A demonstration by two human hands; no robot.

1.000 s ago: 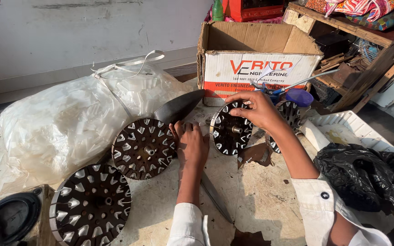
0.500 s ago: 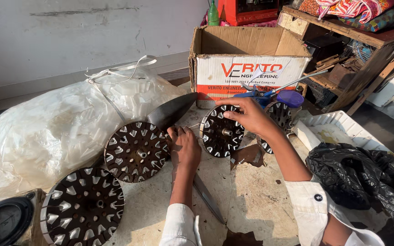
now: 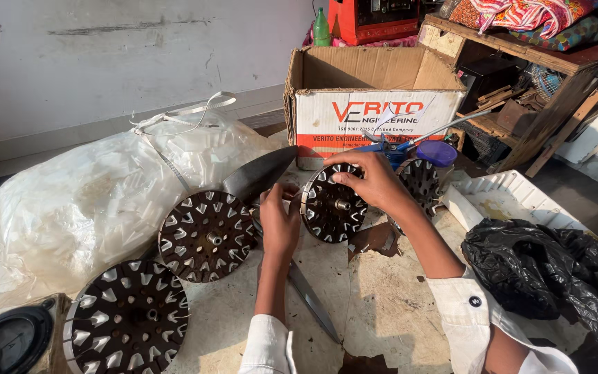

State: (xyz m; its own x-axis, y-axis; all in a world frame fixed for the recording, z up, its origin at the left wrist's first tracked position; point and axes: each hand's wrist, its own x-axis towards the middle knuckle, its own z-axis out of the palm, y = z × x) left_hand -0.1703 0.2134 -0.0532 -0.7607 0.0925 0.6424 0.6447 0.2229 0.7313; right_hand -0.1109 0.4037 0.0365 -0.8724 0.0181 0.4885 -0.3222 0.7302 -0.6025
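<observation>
My right hand [image 3: 375,181] grips a dark slotted metal disc [image 3: 330,208] and holds it tilted up on edge over the work surface. My left hand [image 3: 279,218] is beside the disc's left rim, fingers pinched on a small pale strip at the slots. A second slotted disc [image 3: 207,235] lies flat to the left of that hand. A third one [image 3: 127,325] lies at the near left. A fourth disc [image 3: 423,181] stands partly hidden behind my right hand.
A big clear plastic bag of white strips [image 3: 98,194] fills the left. An open cardboard box [image 3: 375,104] stands behind. A long dark metal blade [image 3: 261,173] lies between the discs. A black plastic bag [image 3: 541,266] lies in a white tray [image 3: 520,197] at right. A blue tool [image 3: 417,149] sits by the box.
The view has shifted slightly. My right hand has turned the disc a little while my left hand moved up to its left rim.
</observation>
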